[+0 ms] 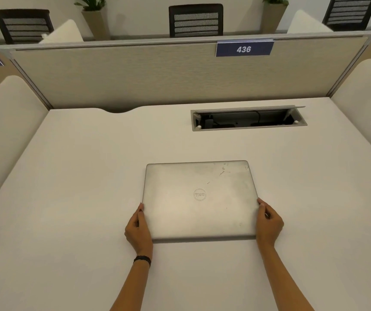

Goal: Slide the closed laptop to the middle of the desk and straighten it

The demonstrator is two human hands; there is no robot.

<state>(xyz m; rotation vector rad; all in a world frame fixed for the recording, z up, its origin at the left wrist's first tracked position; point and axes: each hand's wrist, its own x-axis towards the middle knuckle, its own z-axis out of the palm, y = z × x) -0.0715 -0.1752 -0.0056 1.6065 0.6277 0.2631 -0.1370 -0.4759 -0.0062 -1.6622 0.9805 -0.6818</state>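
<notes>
The closed laptop (200,199) lies flat mid-desk (68,198), long axis parallel to the near edge, logo upside down. The left hand (138,230) and right hand (268,223) clasp its short sides near the front corners.

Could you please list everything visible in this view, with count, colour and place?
laptop: one, silver, closed, mid-desk near the front.
desk: one, off-white.
cable hatch: one, grey, open, far right of desk.
partition: one, beige, behind desk.
number sign: one, blue, reads 436, on partition top.
chairs: three, black, beyond partition.
potted plants: at least two, green in tan pots, beyond partition.
wristband: one, black, left wrist.
hands: left hand and right hand, gripping the laptop's side edges.
</notes>
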